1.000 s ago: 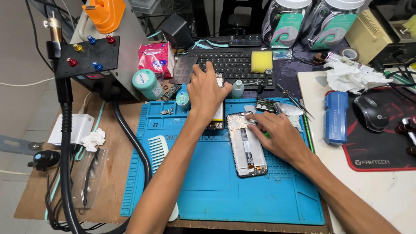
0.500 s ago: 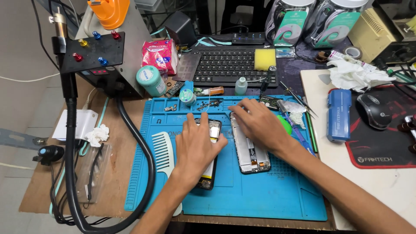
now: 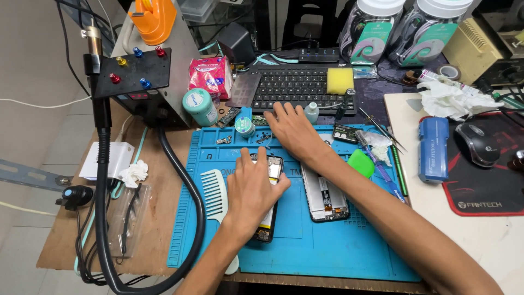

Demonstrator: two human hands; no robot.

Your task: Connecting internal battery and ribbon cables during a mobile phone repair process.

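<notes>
Nearest me, the left hand (image 3: 254,186) lies flat, fingers spread, pressing on a dark opened phone body (image 3: 267,202) that sits on the blue silicone repair mat (image 3: 338,246). Just beside it lies a second opened phone frame with bare circuitry (image 3: 326,192), untouched. Both look thin, stiff and fragile (better held by the edges, I'd judge). Farther off, the right hand (image 3: 295,131) reaches open-fingered to the mat's top tray of small screws (image 3: 262,137), gripping nothing visible, before the black keyboard (image 3: 297,87).
</notes>
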